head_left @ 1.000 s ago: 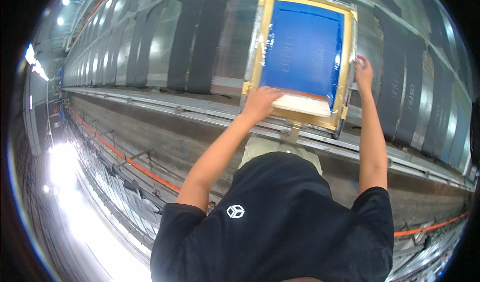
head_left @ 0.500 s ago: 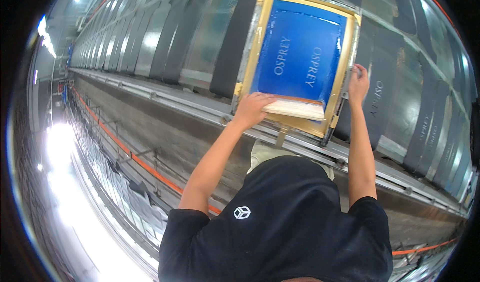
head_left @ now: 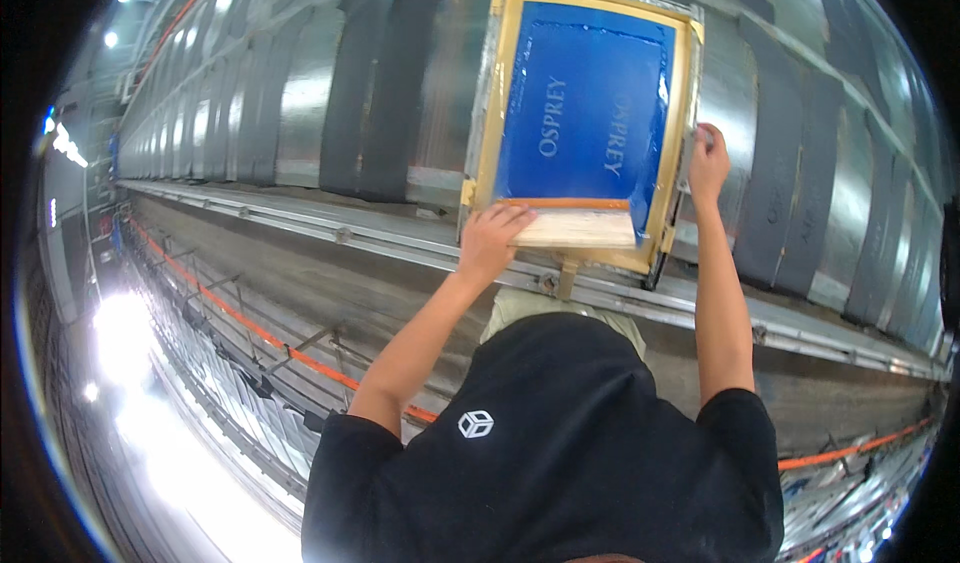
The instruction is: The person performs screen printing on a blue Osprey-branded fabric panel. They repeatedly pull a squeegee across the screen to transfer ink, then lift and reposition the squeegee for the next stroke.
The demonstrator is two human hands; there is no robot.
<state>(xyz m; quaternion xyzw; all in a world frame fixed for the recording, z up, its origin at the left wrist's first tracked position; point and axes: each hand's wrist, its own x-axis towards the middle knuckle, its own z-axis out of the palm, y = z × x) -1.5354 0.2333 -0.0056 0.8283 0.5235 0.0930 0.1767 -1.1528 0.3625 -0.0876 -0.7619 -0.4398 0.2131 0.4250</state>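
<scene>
A screen-printing frame (head_left: 678, 83) with yellow edging, a metal rim and a blue mesh (head_left: 580, 73) bearing pale lettering lies over the long printing bed. My left hand (head_left: 490, 235) is closed on the left end of a wooden squeegee (head_left: 570, 228) with an orange blade, which lies across the lower end of the mesh. My right hand (head_left: 708, 163) is at the frame's right side, its fingers curled on the metal edge; what exactly they grip there is small and partly hidden.
Rows of dark grey cut pieces (head_left: 775, 163) lie on the shiny bed to both sides. A metal rail (head_left: 250, 203) runs along the near edge, with a concrete-like ledge (head_left: 270, 253) and orange tubing (head_left: 240, 318) below it. Bright lights show at the left.
The frame, squeegee and both my hands appear farther left than before. The squeegee and my left hand sit slightly lower in view, and the squeegee looks more level.
</scene>
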